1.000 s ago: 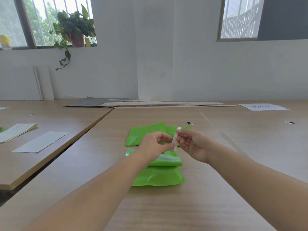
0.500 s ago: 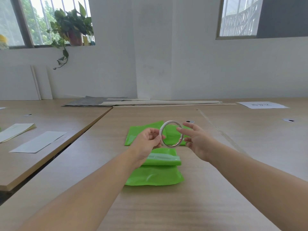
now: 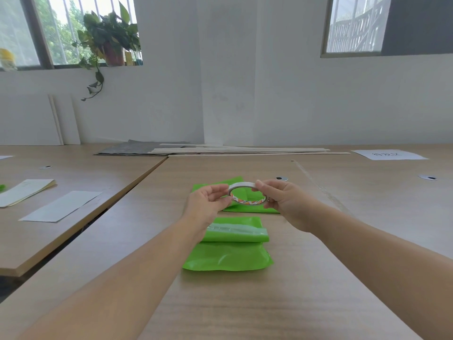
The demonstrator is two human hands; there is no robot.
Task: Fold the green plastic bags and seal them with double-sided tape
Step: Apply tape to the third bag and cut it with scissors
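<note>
A thin ring of double-sided tape (image 3: 247, 193) is held in the air above the table, tilted nearly flat. My left hand (image 3: 208, 203) pinches its left side and my right hand (image 3: 282, 200) pinches its right side. Below my hands a green plastic bag (image 3: 229, 255) lies on the table, its top part folded over with a pale strip along the fold. Further back lie more green bags (image 3: 247, 207), flat and partly hidden by my hands and the tape ring.
The bags lie on a long wooden table (image 3: 245, 303). A second table (image 3: 81, 175) at the left carries white sheets (image 3: 62, 206). Flat boards and slats (image 3: 220, 151) lie at the far end, a printed sheet (image 3: 388, 154) at the far right.
The tape ring went from edge-on to upright, then tilted nearly flat. My right hand opened half a second ago and now pinches the ring again.
</note>
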